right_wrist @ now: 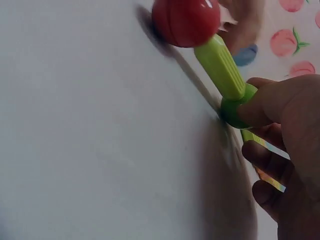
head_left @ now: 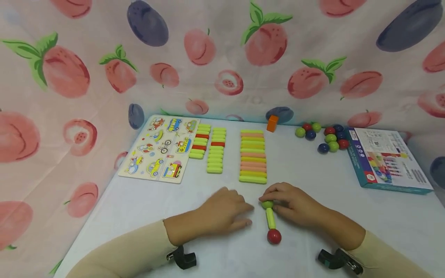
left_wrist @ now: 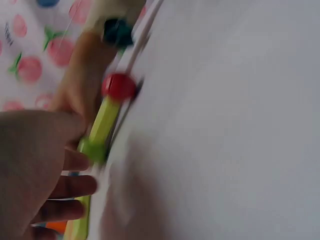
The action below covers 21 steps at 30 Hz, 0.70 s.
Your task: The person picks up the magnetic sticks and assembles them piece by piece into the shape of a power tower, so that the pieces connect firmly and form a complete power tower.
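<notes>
A person's right hand (head_left: 295, 202) is pinching a glossy green ball (head_left: 267, 204) between thumb and fingers, while the left hand (head_left: 224, 212) is waiting near it, fingers loosely extended and holding nothing. Between the hands, a lime-green stick (head_left: 270, 218) is lying on the white bench (head_left: 313, 166), meeting the green ball at one end and a red ball (head_left: 274, 236) at the end nearer the person. Doing this well is probably demanding a square grip on the ball, a straight stick, and free left fingers bracing the red end against twisting. Both balls are showing smooth, shiny curves; the stick is showing flat sides and fine lengthwise ridges. Beyond the hands, slim sticks (head_left: 252, 156) are lying side by side.
</notes>
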Motion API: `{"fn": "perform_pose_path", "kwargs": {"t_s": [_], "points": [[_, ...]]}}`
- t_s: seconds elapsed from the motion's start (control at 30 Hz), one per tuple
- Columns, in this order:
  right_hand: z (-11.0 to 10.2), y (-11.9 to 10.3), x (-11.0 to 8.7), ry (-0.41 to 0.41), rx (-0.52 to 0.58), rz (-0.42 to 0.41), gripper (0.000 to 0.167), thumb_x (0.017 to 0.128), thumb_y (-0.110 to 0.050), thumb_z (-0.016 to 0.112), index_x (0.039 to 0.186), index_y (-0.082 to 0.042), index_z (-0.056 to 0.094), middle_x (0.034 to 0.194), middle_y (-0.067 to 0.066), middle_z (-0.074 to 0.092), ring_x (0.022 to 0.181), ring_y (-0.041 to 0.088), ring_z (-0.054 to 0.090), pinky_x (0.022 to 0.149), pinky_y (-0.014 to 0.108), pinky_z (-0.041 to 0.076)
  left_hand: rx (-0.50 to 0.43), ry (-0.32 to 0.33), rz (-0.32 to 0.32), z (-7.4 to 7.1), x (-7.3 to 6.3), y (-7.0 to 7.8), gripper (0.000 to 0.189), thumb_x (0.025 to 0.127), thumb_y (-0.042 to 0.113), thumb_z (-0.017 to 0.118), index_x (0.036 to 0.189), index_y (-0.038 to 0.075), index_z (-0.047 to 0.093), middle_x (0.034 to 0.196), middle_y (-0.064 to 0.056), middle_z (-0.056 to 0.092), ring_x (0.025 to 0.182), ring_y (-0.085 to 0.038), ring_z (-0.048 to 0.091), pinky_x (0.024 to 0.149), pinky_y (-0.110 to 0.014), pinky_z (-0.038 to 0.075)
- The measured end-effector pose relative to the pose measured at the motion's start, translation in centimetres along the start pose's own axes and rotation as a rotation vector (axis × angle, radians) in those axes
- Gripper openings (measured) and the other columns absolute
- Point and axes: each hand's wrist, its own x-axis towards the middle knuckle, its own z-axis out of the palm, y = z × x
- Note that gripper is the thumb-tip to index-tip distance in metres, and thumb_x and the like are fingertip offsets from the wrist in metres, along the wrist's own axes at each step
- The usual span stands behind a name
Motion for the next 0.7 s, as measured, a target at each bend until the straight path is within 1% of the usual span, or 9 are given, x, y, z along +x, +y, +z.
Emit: {"fn": "perform_pose_path", "kwargs": {"t_s": [0.1, 0.17, 0.2, 0.27, 0.33, 0.43, 0.5, 0.57, 0.7], "points": [[-0.2, 0.4, 0.1, -0.024, 0.006, 0.018, 0.049, 0.096, -0.003, 0.076, 0.135, -0.033, 0.075, 0.129, -0.016, 0.062, 0.119, 0.011, 0.06, 0.102, 0.04, 0.056, 0.205, 0.164, -0.177, -1.1, 0.0, -3.5, 0.028, 0.101, 0.035, 0.075, 0.124, 0.02, 0.078, 0.104, 0.004, 0.071, 0.094, -0.017, 0.062, 0.078, -0.032, 0.046], [0.0, 0.5, 0.2, -0.026, 0.011, 0.023, 0.049, 0.096, -0.004, 0.077, 0.136, -0.033, 0.074, 0.128, -0.015, 0.062, 0.118, 0.011, 0.06, 0.102, 0.039, 0.056, 0.275, 0.2, -0.281, -1.7, -0.1, -5.9, 0.022, 0.097, 0.027, 0.08, 0.118, 0.019, 0.08, 0.102, 0.001, 0.07, 0.092, -0.02, 0.06, 0.077, -0.034, 0.046], [0.1, 0.5, 0.2, -0.022, 0.01, 0.019, 0.049, 0.096, -0.005, 0.077, 0.136, -0.033, 0.074, 0.128, -0.015, 0.062, 0.118, 0.011, 0.06, 0.102, 0.038, 0.056, 0.294, 0.193, -0.309, -1.9, -0.3, -6.8, 0.021, 0.096, 0.024, 0.081, 0.117, 0.019, 0.08, 0.101, 0.0, 0.069, 0.091, -0.02, 0.059, 0.076, -0.034, 0.045], [0.2, 0.5, 0.1, -0.012, 0.01, 0.016, 0.049, 0.096, -0.005, 0.078, 0.136, -0.032, 0.074, 0.128, -0.015, 0.062, 0.117, 0.011, 0.06, 0.102, 0.038, 0.056, 0.327, 0.162, -0.307, -2.0, -0.5, -7.9, 0.014, 0.096, 0.02, 0.081, 0.11, 0.018, 0.08, 0.098, -0.001, 0.068, 0.088, -0.022, 0.058, 0.074, -0.035, 0.045], [0.3, 0.4, 0.1, 0.001, 0.005, 0.003, 0.049, 0.095, -0.005, 0.079, 0.136, -0.031, 0.074, 0.127, -0.015, 0.062, 0.117, 0.01, 0.06, 0.101, 0.038, 0.056, 0.351, 0.132, -0.277, -1.8, -0.7, -8.5, 0.008, 0.097, 0.019, 0.08, 0.104, 0.017, 0.078, 0.096, -0.001, 0.066, 0.086, -0.022, 0.056, 0.072, -0.034, 0.044], [0.5, 0.5, 0.1, 0.015, 0.0, -0.013, 0.049, 0.095, -0.005, 0.079, 0.137, -0.03, 0.074, 0.127, -0.014, 0.062, 0.117, 0.01, 0.06, 0.101, 0.037, 0.056, 0.403, 0.131, -0.246, -1.4, -1.0, -8.3, 0.007, 0.096, 0.018, 0.08, 0.1, 0.016, 0.075, 0.093, -0.001, 0.067, 0.084, -0.022, 0.056, 0.072, -0.034, 0.043], [0.6, 0.6, 0.1, 0.025, -0.006, -0.021, 0.049, 0.095, -0.006, 0.08, 0.137, -0.03, 0.074, 0.127, -0.014, 0.062, 0.117, 0.01, 0.06, 0.1, 0.038, 0.056, 0.381, 0.139, -0.242, -1.3, -1.0, -7.4, 0.009, 0.095, 0.021, 0.08, 0.099, 0.016, 0.074, 0.091, 0.001, 0.068, 0.084, -0.02, 0.057, 0.072, -0.034, 0.044], [0.8, 0.7, 0.0, 0.035, -0.004, -0.019, 0.049, 0.095, -0.006, 0.08, 0.137, -0.03, 0.074, 0.127, -0.014, 0.062, 0.117, 0.01, 0.06, 0.1, 0.038, 0.056, 0.266, 0.136, -0.224, -1.1, -0.6, -5.7, 0.011, 0.093, 0.024, 0.081, 0.099, 0.017, 0.074, 0.088, 0.004, 0.069, 0.081, -0.017, 0.058, 0.073, -0.034, 0.046], [1.1, 0.6, -0.1, 0.064, 0.011, -0.025, 0.049, 0.093, -0.004, 0.081, 0.136, -0.028, 0.074, 0.128, -0.016, 0.064, 0.12, 0.011, 0.062, 0.101, 0.04, 0.056, -0.054, 0.089, -0.161, 0.0, 0.7, -1.7, 0.014, 0.093, 0.029, 0.081, 0.102, 0.019, 0.077, 0.087, 0.01, 0.071, 0.077, -0.008, 0.059, 0.071, -0.026, 0.049]]}}
